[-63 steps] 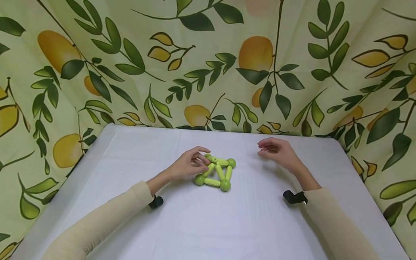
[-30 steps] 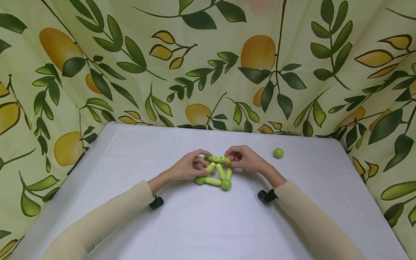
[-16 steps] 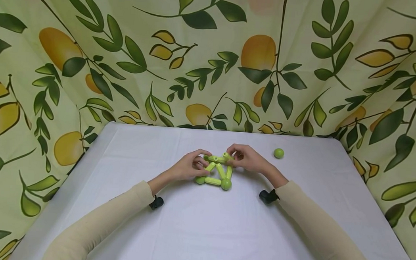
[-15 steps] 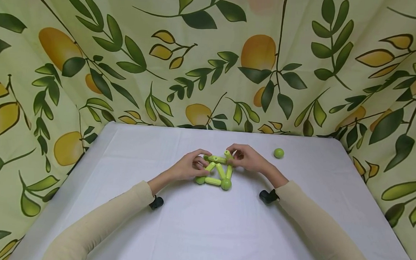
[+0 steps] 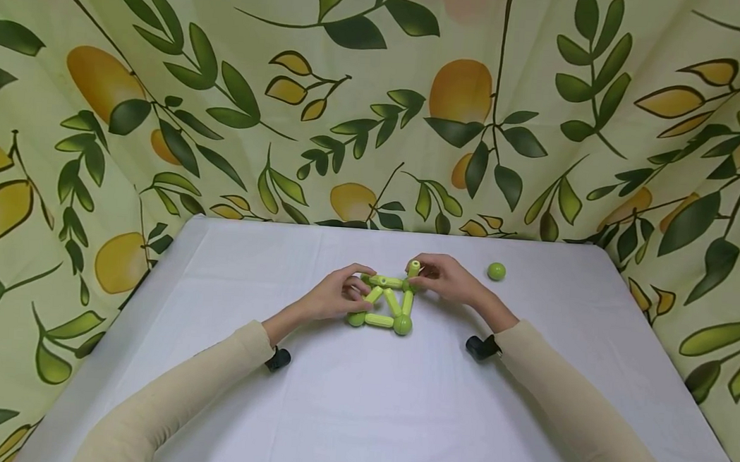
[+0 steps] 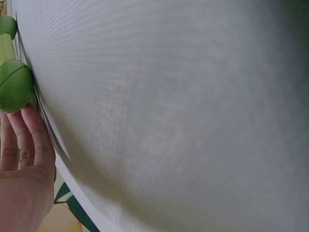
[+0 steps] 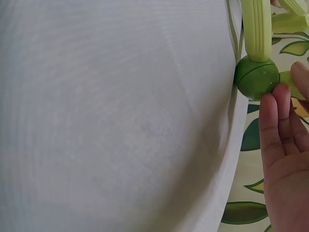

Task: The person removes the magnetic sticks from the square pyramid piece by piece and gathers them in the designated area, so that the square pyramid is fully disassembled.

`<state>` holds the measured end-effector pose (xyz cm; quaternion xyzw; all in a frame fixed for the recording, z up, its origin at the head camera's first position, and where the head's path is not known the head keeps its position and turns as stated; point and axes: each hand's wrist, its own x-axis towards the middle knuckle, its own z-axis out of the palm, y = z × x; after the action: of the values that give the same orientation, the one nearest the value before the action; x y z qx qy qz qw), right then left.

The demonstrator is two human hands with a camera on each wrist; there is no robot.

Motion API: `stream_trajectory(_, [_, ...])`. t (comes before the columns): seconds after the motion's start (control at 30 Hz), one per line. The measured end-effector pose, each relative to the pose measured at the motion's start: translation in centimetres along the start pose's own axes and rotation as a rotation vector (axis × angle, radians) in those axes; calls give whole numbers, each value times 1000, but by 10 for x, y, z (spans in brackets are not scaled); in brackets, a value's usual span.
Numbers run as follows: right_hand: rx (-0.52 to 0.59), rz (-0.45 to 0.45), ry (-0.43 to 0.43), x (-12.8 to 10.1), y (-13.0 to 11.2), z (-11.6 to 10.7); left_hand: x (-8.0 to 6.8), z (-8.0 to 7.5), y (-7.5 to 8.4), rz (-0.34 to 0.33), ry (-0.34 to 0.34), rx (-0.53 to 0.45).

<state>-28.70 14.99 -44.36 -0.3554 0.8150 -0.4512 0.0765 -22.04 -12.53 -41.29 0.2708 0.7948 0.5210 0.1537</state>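
A light-green frame of magnetic rods and darker green balls [image 5: 379, 320] lies on the white table. My left hand [image 5: 334, 296] holds its left side, thumb and fingers around the back-left part. In the left wrist view, fingertips touch a green ball [image 6: 14, 87]. At the back-right corner, my right hand [image 5: 446, 278] pinches a short rod [image 5: 414, 268] that stands up from the corner. The right wrist view shows the corner ball [image 7: 256, 77] with the fingertips against it and the rod beside the thumb. Two slanted rods meet at the middle of the back rod [image 5: 387, 281].
One loose green ball [image 5: 497, 271] sits on the table to the right of my right hand. White cloth covers the table [image 5: 359, 407]. A curtain printed with leaves and fruit [image 5: 378, 104] stands along the back and both sides.
My right hand has come left from beside the frame to its back-right corner. The rod there has swung from lying along the back to standing up. The loose ball has come into view.
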Motion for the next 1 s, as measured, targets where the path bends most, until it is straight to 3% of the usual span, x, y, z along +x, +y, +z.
stream_trajectory(0.23, [3,-4,1,-5,-32,-7,-1,0,0,-1,8,9])
stream_trajectory(0.4, [-9,20,12,-6,-36,-8,0,0,0,2,8,12])
stream_trajectory(0.8, [16,41,17,-4,-28,-10,0,0,-3,22,8,-24])
stream_trajectory(1.0, [56,38,61,-1,4,-10,0,0,-3,16,10,-5])
